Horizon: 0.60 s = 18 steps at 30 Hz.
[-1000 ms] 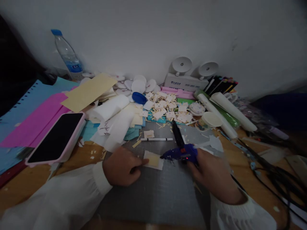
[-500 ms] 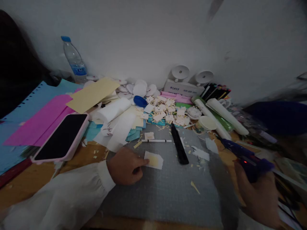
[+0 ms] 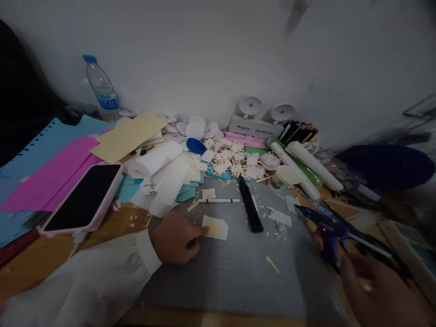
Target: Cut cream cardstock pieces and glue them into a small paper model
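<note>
Head view: the left hand (image 3: 177, 237) is pinning a small white paper (image 3: 221, 230) to the grey mat (image 3: 221, 277), and this holding probably calls for light, even pressure at the edge, so that the sheet is lying flat without creasing. The fingertip had best be staying off the yellowish patch (image 3: 214, 225) in its middle, which may be tacky. The glue gun (image 3: 323, 229) is resting on its side at the right with a red light glowing, so bare skin should be keeping clear of its nozzle.

As for the fingers, the left index is stretching out and touching the paper's left edge; the thumb is standing slightly apart below it, the others are curling in, and nothing is being pinched. The right hand (image 3: 376, 288) is blurring just beside the gun's handle, its fingers loosely bending; whether they are touching or gripping anything, I cannot tell. The black knife (image 3: 251, 204) is lying between paper and gun.
</note>
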### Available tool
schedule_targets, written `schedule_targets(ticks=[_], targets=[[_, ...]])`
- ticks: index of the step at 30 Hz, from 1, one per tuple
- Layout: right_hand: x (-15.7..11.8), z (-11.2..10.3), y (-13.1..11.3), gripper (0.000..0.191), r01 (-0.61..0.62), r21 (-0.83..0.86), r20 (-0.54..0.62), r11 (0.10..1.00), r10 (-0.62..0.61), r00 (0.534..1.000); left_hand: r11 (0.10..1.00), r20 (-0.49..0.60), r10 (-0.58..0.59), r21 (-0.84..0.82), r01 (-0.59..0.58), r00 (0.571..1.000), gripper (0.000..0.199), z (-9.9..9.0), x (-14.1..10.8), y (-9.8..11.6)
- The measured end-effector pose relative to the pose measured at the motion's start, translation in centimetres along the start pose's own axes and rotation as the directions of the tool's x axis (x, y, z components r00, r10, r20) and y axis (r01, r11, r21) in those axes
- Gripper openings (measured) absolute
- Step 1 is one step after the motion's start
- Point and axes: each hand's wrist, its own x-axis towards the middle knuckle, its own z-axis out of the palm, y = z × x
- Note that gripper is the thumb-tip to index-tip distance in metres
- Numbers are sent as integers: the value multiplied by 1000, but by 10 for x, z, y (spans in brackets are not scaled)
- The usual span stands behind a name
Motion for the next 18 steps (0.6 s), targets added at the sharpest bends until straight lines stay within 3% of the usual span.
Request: schedule_targets(ticks=[2, 4, 7, 10, 13, 18], targets=[[-13, -6, -20, 21, -31, 80, 89, 996, 24, 996, 1000, 27, 3, 17, -3, 1000, 36, 0, 0, 0], [-22, -2, -51, 19, 100, 314, 149, 944, -153, 977, 999, 47, 8, 40, -9, 999, 38, -1, 0, 0], [-27, 20, -103, 16, 170, 491, 262, 855, -331, 907, 998, 44, 18, 61, -21, 999, 37, -2, 1, 1], [-25, 47, -142, 16, 214, 508, 281, 834, -396, 874, 997, 16, 36, 71, -37, 999, 31, -1, 1, 3], [-21, 67, -159, 12, 235, 466, 270, 853, -390, 880, 996, -4, 48, 79, -48, 999, 28, 1, 1, 3], [-14, 82, -162, 7, 160, 495, 338, 854, -359, 870, 994, -9, 70, 84, -69, 998, 30, 3, 1, 2]])
